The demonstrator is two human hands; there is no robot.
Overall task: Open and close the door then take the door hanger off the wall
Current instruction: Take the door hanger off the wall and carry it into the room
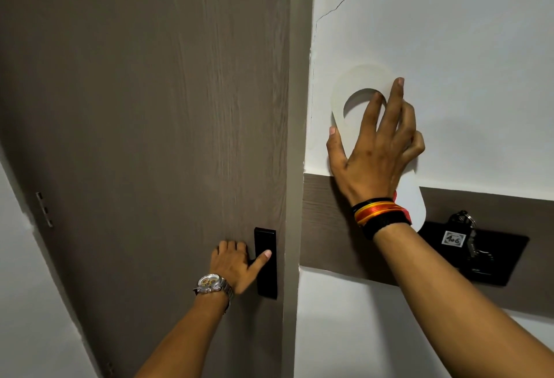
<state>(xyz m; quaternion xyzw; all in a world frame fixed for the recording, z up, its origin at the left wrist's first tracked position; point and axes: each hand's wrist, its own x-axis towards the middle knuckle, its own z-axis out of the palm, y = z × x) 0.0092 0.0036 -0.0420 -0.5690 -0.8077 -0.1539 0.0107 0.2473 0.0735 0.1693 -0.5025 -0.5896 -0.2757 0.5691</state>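
Head view: brown door [150, 107] seen shut, handle [265, 262] gripped by left hand [235, 266]. White door hanger [349, 89] not yet taken off wall [464, 62]; pinched by spread right hand [376, 149], 1 finger through hole. Door part judged done.

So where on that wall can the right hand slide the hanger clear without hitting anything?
Bare white wall above and right of the door hanger is free. Left is tight against the door edge. Below is crowded: the brown strip, then the black card holder with keys. The right hand covers the hanger's middle.
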